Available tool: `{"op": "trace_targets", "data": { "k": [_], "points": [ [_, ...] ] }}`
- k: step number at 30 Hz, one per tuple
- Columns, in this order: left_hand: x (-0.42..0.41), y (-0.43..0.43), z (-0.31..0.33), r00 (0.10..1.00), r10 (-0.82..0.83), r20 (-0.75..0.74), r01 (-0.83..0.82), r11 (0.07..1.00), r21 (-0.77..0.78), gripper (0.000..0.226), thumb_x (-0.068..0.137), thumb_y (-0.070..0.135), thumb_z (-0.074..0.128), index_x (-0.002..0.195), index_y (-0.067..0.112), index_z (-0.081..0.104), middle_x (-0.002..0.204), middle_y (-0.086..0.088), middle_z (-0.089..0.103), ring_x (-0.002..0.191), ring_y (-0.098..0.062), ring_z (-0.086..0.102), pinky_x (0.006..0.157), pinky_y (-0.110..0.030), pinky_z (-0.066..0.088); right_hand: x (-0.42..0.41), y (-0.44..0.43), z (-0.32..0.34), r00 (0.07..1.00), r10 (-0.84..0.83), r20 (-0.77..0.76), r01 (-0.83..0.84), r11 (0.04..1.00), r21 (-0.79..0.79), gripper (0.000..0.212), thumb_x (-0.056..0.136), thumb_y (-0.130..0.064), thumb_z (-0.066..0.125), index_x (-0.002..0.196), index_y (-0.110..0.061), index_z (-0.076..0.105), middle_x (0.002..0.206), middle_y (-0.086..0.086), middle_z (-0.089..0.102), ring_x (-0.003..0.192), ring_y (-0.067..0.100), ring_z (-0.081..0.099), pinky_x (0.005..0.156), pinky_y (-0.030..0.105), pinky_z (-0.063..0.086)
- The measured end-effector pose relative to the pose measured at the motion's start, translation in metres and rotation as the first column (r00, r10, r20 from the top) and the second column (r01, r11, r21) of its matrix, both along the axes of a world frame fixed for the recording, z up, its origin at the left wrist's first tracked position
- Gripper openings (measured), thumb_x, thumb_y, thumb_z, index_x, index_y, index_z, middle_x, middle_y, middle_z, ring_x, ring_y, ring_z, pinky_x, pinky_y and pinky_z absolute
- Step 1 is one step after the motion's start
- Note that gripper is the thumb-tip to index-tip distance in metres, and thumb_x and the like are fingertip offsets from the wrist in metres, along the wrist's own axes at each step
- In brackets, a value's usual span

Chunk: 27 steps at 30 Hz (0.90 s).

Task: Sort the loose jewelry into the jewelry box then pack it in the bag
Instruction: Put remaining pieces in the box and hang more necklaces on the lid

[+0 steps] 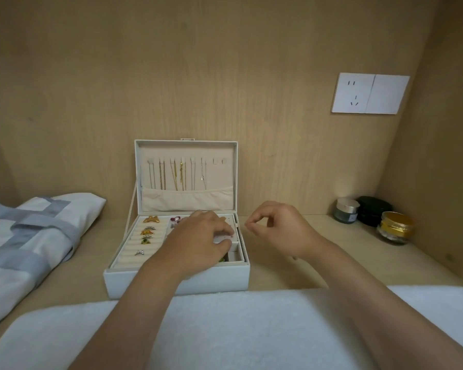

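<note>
A white wall socket plate (pixel 370 93) sat on the wooden back panel (pixel 225 62) at the upper right, one half slotted and the other half blank. In the far right corner of the wooden worktop (pixel 292 265) three small jars stood close together: a grey jar with a silver lid (pixel 347 210), a flat black container (pixel 373 210) just behind it, and a glass jar with a gold lid (pixel 395 227) nearest the side wall (their labels were too small to read). A white towel (pixel 238 327) lay spread across the near edge.
</note>
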<state>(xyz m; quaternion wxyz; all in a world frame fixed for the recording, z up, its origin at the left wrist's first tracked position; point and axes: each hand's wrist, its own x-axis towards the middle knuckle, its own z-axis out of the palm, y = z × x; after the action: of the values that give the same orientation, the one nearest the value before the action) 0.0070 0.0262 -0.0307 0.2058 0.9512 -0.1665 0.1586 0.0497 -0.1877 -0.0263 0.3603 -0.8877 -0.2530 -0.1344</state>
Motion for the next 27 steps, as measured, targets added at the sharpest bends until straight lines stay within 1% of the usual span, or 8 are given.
{"op": "trace_targets", "data": {
  "k": [3,5,7,10,14,19,22,27],
  "points": [
    [0.001,-0.007,0.003,0.998,0.022,0.052,-0.024,0.999,0.028,0.025,0.091,0.042,0.058,0.112,0.035,0.070,0.112,0.015,0.061,0.114,-0.010,0.049,0.101,-0.034,0.038,0.008,-0.034,0.008,0.993,-0.114,-0.036,0.112,0.992,-0.050,0.008,0.093,-0.029,0.069,0.098,-0.027,0.075,0.101,-0.017,0.067,0.072,-0.016,0.055,0.070,0.010,0.039],
    [0.004,-0.017,0.007,0.995,0.042,0.087,-0.044,0.999,0.022,0.025,0.092,0.042,0.056,0.111,0.033,0.070,0.112,0.013,0.063,0.111,-0.012,0.050,0.100,-0.035,0.038,0.014,-0.060,0.008,0.980,-0.187,-0.068,0.176,0.974,-0.143,0.010,0.094,-0.029,0.067,0.102,-0.030,0.073,0.102,-0.019,0.066,0.084,-0.009,0.060,0.082,0.019,0.049],
    [0.008,-0.031,0.013,0.991,0.036,0.130,-0.037,0.999,0.002,0.024,0.092,0.041,0.055,0.110,0.032,0.070,0.110,0.012,0.064,0.108,-0.012,0.051,0.098,-0.035,0.038,0.018,-0.084,0.005,0.961,-0.264,-0.087,0.235,0.939,-0.253,0.016,0.095,-0.026,0.065,0.109,-0.029,0.072,0.105,-0.015,0.066,0.095,0.002,0.062,0.090,0.026,0.052],
    [0.017,-0.057,0.022,0.982,0.011,0.186,-0.016,1.000,0.026,0.022,0.093,0.040,0.055,0.107,0.030,0.069,0.105,0.011,0.064,0.103,-0.013,0.053,0.094,-0.032,0.037,0.022,-0.111,-0.002,0.936,-0.338,-0.099,0.287,0.896,-0.339,0.023,0.097,-0.025,0.061,0.118,-0.029,0.069,0.114,-0.009,0.067,0.097,0.006,0.061,0.087,0.024,0.052],
    [0.033,-0.098,0.029,0.986,-0.026,0.164,0.025,1.000,0.005,0.018,0.091,0.033,0.057,0.102,0.030,0.070,0.100,0.012,0.066,0.100,-0.012,0.057,0.092,-0.030,0.042,0.026,-0.131,-0.012,0.920,-0.378,-0.098,0.315,0.867,-0.385,0.027,0.097,-0.028,0.060,0.124,-0.029,0.068,0.121,-0.008,0.067,0.096,0.007,0.062,0.082,0.024,0.053],
    [0.058,-0.154,0.016,0.996,-0.091,-0.005,0.091,0.995,-0.052,0.016,0.090,0.027,0.060,0.101,0.028,0.071,0.098,0.012,0.071,0.082,-0.009,0.058,0.085,-0.029,0.051,0.036,-0.141,-0.019,0.917,-0.387,-0.096,0.308,0.841,-0.445,0.029,0.097,-0.030,0.059,0.125,-0.028,0.068,0.126,-0.006,0.068,0.110,0.012,0.064,0.094,0.032,0.054],
    [0.073,-0.176,0.000,0.994,-0.077,-0.081,0.075,0.997,-0.030,0.020,0.092,0.027,0.058,0.106,0.030,0.072,0.111,0.011,0.071,0.100,-0.014,0.064,0.093,-0.030,0.050,0.040,-0.143,-0.024,0.919,-0.374,-0.121,0.283,0.843,-0.457,0.028,0.096,-0.034,0.061,0.121,-0.027,0.071,0.121,-0.006,0.071,0.106,0.013,0.065,0.093,0.035,0.054],
    [0.090,-0.190,-0.026,0.992,-0.054,-0.116,0.061,0.997,0.056,0.027,0.096,0.031,0.055,0.119,0.030,0.070,0.124,0.003,0.066,0.118,-0.020,0.057,0.099,-0.036,0.047,0.044,-0.146,-0.032,0.920,-0.372,-0.119,0.290,0.854,-0.431,0.022,0.092,-0.031,0.064,0.112,-0.031,0.075,0.112,-0.006,0.072,0.100,0.014,0.066,0.084,0.030,0.054]
  ]
}}
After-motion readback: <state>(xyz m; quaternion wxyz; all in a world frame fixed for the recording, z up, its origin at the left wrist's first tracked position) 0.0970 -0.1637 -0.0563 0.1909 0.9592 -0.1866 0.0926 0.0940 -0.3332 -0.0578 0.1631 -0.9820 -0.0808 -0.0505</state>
